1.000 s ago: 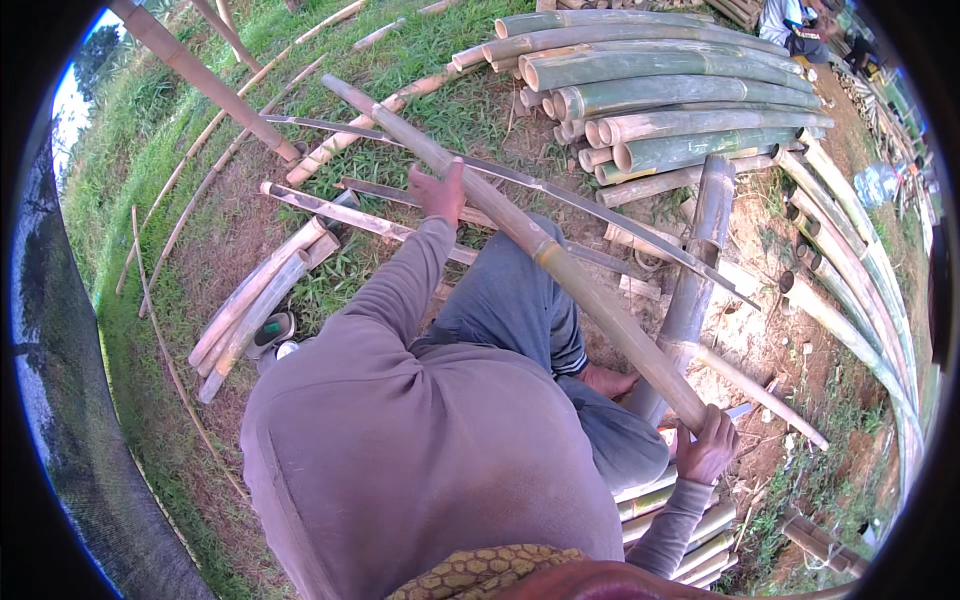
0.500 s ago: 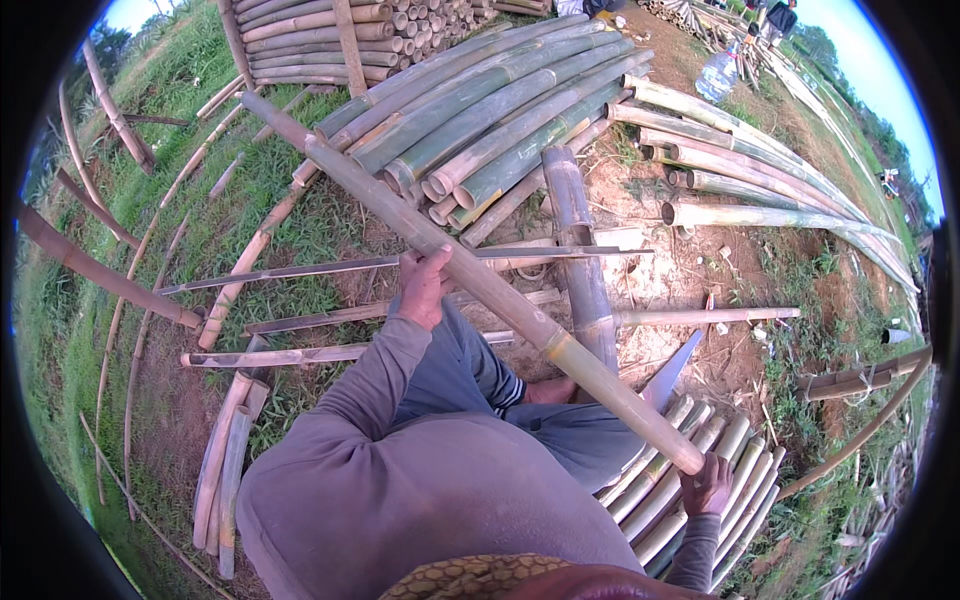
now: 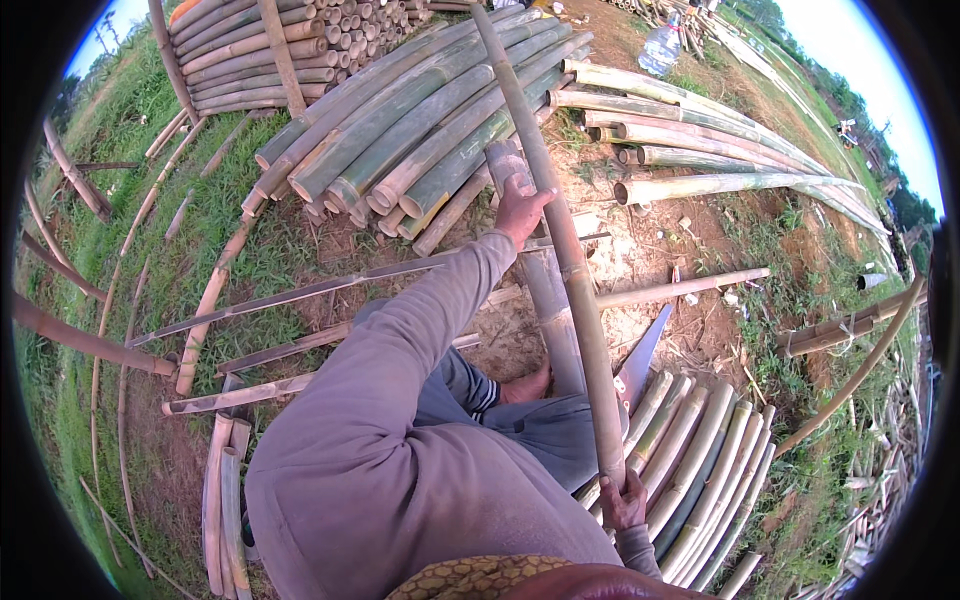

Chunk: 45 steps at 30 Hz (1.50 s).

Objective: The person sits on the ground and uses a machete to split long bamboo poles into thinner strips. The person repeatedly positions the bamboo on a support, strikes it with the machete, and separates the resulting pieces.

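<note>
In the head view, the person holds one long pole [image 3: 578, 275] with both hands. It runs from the upper middle of the view down to the lower part, slightly slanted, in front of the body. The left hand [image 3: 519, 210] is on the left side of the pole, above its middle. Its thumb lies against the pole, and the fingers are bent around it, although part of them is hidden behind. The right hand [image 3: 625, 503] is at the lower end, with its fingers closed on this end.

Just left of the pole, a thick log [image 3: 552, 318] lies on the ground, partly covered by the left forearm and hand. To the right of the pole there is a saw [image 3: 640, 352], its blade pointing up and away. Near the right hand, short pieces [image 3: 700, 462] lie side by side in a row. Farther, a pile of long greenish poles [image 3: 440, 105] is at the upper left of the pole, and a clear bottle [image 3: 661, 48] stands beyond.
</note>
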Tool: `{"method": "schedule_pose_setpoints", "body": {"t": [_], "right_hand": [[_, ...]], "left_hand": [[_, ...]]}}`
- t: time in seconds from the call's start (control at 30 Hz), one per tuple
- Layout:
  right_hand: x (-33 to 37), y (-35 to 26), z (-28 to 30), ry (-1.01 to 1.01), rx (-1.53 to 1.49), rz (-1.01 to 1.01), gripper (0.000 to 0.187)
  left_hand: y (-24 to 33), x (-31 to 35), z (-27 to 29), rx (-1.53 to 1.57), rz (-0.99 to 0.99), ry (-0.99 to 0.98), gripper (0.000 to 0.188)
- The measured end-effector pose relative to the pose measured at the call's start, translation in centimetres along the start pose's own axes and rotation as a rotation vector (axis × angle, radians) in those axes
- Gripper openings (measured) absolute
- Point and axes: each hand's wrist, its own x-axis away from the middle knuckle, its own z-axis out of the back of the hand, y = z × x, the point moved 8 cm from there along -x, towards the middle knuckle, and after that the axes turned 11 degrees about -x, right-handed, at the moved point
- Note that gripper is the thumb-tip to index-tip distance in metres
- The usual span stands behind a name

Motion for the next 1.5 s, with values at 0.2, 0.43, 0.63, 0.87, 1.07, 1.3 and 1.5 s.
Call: {"method": "schedule_pose_setpoints", "body": {"t": [0.2, 0.43, 0.63, 0.87, 1.07, 1.3, 1.5], "right_hand": [[-5.8, -6.2, -10.2, -0.223, -0.551, -0.269, 0.049], [-17.2, -13.6, -27.5, -0.354, -0.898, -0.277, 0.053], [-23.6, -20.9, -33.9, -0.453, -0.685, -0.023, 0.054], [-20.5, -13.6, -29.7, -0.541, -0.426, 0.111, 0.047], [-16.9, -3.5, -21.5, -0.371, -0.215, 0.071, 0.043], [-11.3, -9.1, -11.4, 0.181, 0.551, 0.506, 0.050], [-13.9, -5.9, -6.5, 0.301, 0.657, 0.365, 0.046]], "left_hand": [[-6.2, 13.7, -1.1, -0.303, -0.076, -0.337, 0.083], [-10.2, 24.4, 7.4, -0.079, 0.222, -0.411, 0.071], [-7.3, 18.0, 15.4, -0.096, 0.224, 0.003, 0.060], [-5.5, 5.2, 30.6, -0.436, -0.087, 0.381, 0.048], [-0.6, -4.0, 35.9, -1.153, -0.311, 0.485, 0.052], [-0.6, 0.5, 26.8, -1.518, -0.133, 0.631, 0.064], [-11.0, 3.2, 17.8, -1.462, -0.343, 0.575, 0.076]]}}
